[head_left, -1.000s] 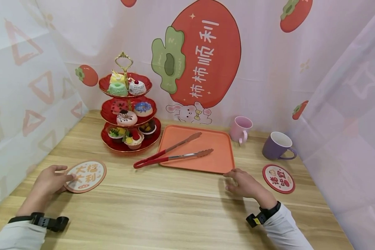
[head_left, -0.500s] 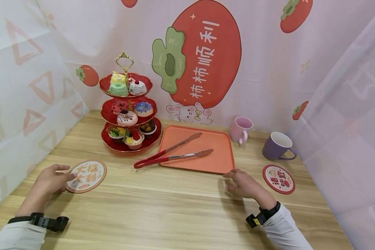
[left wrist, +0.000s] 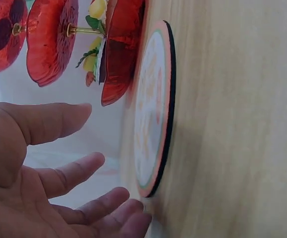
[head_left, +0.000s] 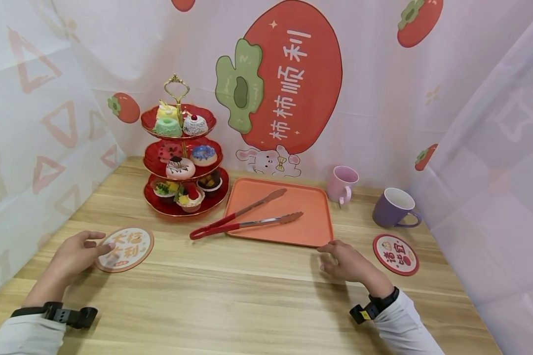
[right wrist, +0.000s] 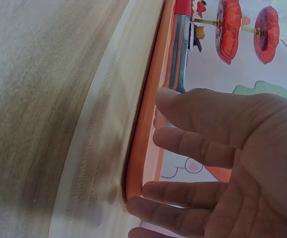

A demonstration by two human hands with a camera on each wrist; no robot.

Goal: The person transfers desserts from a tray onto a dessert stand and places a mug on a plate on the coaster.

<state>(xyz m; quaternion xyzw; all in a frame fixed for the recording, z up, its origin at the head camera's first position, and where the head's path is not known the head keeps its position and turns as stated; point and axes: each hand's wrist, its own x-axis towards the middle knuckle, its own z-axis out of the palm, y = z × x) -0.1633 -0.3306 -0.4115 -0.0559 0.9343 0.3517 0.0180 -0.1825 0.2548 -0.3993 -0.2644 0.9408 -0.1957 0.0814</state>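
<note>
My left hand hovers over the left edge of a round white coaster with an orange rim. In the left wrist view its thumb and fingers are spread, and nothing sits between them; the coaster lies flat on the table just past the fingertips. My right hand is at the near right corner of an orange tray, fingers loosely bent and holding nothing. From the right wrist view I cannot tell whether they touch the tray rim. Red-handled tongs lie spread across the tray.
A three-tier red stand with toy cakes, donuts and cupcakes is at the back left. Further right are a pink mug, a purple mug and a red-rimmed round coaster. Printed curtains border the table.
The left coaster has shifted slightly to the right, and my left hand has moved a little right and away from me. My right hand has stayed in place.
</note>
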